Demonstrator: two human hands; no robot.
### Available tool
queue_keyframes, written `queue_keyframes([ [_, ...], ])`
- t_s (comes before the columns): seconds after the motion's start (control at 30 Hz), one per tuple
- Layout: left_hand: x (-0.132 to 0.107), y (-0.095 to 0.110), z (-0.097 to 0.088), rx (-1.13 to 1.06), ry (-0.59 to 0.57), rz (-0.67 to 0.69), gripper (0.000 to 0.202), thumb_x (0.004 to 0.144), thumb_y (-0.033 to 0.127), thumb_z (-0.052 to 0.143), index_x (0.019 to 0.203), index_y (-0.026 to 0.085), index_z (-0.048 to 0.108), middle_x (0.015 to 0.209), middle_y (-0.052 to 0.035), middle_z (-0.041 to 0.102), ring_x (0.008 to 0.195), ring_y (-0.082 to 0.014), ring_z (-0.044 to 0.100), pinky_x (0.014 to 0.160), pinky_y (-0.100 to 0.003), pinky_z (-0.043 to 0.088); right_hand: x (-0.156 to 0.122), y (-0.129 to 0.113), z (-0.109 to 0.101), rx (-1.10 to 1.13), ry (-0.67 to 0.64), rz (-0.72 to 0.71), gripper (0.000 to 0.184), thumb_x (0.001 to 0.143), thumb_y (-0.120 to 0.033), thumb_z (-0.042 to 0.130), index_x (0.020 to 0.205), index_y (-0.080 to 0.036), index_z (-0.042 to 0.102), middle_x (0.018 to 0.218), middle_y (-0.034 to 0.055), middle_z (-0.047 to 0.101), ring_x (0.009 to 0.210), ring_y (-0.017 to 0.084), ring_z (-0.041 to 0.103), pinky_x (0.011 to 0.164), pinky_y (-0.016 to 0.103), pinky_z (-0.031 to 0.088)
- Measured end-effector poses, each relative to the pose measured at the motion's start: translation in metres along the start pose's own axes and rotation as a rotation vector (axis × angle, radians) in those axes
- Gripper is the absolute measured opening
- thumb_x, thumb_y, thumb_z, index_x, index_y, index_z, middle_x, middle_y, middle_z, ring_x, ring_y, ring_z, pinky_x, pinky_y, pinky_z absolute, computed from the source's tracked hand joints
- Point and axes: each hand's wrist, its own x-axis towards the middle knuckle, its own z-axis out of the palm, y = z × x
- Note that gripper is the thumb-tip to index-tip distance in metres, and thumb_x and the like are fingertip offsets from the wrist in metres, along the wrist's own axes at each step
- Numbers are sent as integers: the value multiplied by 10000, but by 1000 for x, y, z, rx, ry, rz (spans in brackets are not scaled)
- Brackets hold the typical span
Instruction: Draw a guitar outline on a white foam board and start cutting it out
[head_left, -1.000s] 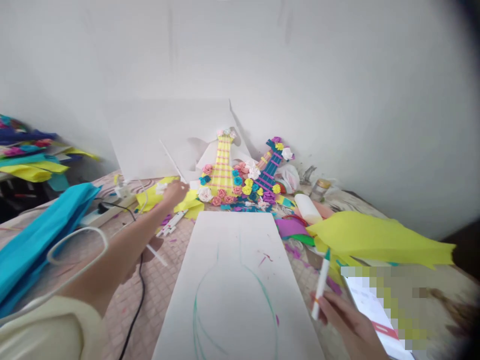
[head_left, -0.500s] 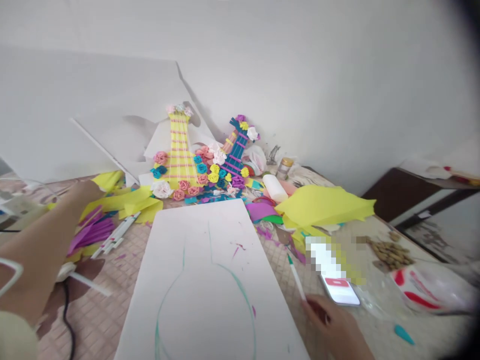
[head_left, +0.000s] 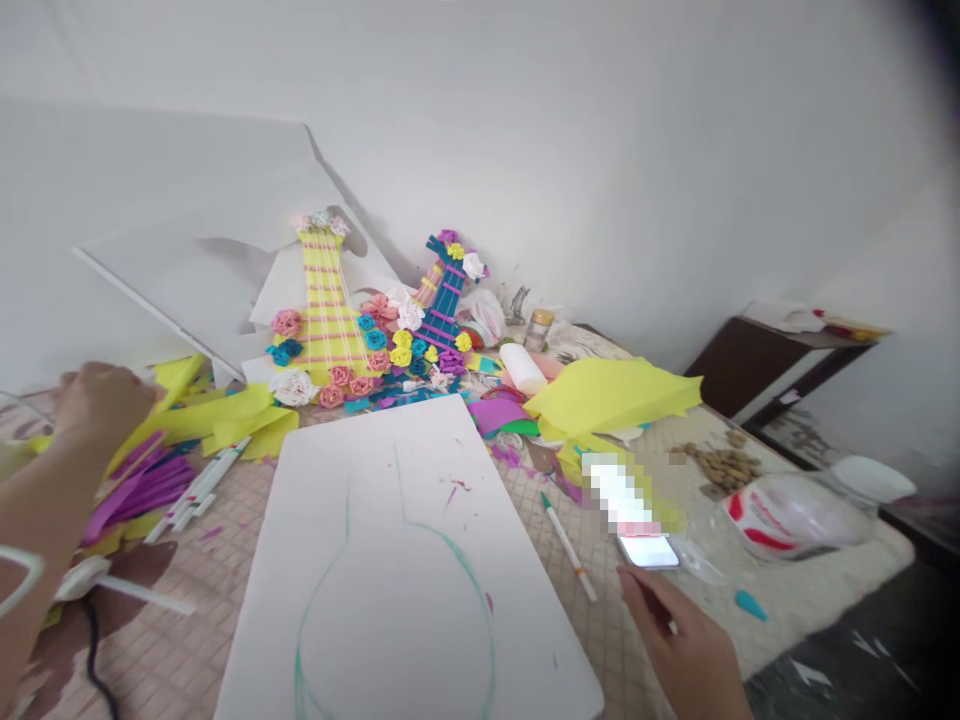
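On the table in front of me lies a white foam board (head_left: pixel 405 620) with a green guitar-like outline drawn on it. Just right of its edge rests a white marker (head_left: pixel 570 548) with a green tip and an orange end. My right hand (head_left: pixel 682 640) is beside the marker and just below a lit phone (head_left: pixel 651 552); its fingers are loosely bent and apart, with nothing held. At the far left, my left hand (head_left: pixel 105 405) reaches over the table near yellow paper (head_left: pixel 240 412). Its knuckles show, but the fingertips are hidden.
Two flower-decorated paper guitars, one yellow (head_left: pixel 328 310) and one blue (head_left: pixel 442 312), stand at the back. Several markers (head_left: pixel 196 490) and purple paper strips (head_left: pixel 139 490) lie left of the board. At right are yellow paper (head_left: pixel 615 400), a plastic bag (head_left: pixel 795 515) and a teal cap (head_left: pixel 751 605).
My right hand has let go of the marker, which now lies on the table, and has drawn away from it. My left hand has come into view at left. The camera view has shifted right.
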Motion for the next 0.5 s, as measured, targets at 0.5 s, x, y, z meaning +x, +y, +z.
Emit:
queue_keyframes([
  [0.5,-168,184,6,-772,-72,161,130,755,275,435,666,193,387,557,55,491,560,-96,542,622,-253,473,-2,-106,2,680,-210,-152,250,811,-367,530,951,-192,643,874,72,673,731,171,632,625,237,526],
])
